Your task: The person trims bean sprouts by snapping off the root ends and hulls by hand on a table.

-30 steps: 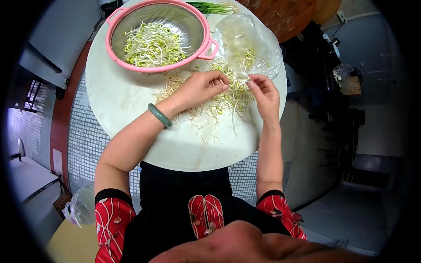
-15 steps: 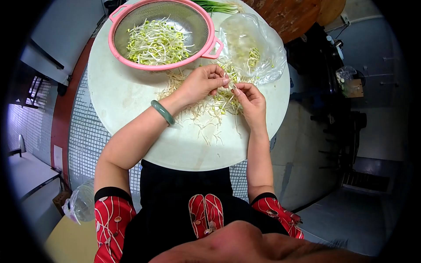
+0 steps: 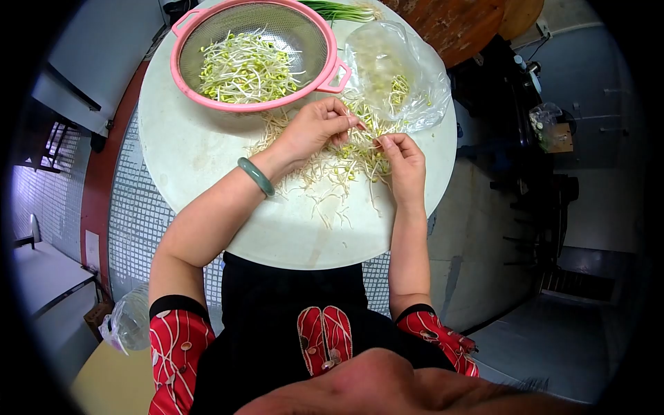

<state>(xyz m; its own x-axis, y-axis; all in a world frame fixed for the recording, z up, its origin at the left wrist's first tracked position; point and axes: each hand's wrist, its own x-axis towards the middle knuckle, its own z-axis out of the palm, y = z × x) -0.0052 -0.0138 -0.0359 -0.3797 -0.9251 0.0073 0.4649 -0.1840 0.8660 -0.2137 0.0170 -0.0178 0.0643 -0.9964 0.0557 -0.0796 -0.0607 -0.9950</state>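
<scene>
Above a loose heap of bean sprouts (image 3: 339,166) on the white round table, my two hands are close together. My left hand (image 3: 321,128), with a green bangle on its wrist, is closed in a pinch on a bean sprout whose thin stem barely shows. The fingertips of my right hand (image 3: 403,159) are pinched near the same sprout's other end. Beyond my left hand stands a pink-rimmed colander (image 3: 252,106) with a pile of bean sprouts (image 3: 245,69) inside. A clear plastic bag (image 3: 422,76) with some sprouts lies beyond my right hand.
Green onions (image 3: 342,10) lie at the far edge of the round table (image 3: 290,242). A brown wooden tabletop (image 3: 449,24) is past it at the upper right. At the lower left, a clear plastic container (image 3: 131,321) stands beside a pale yellow surface (image 3: 117,377).
My right hand has shifted slightly to the right, widening the gap between my fingertips. My left hand stays almost in place.
</scene>
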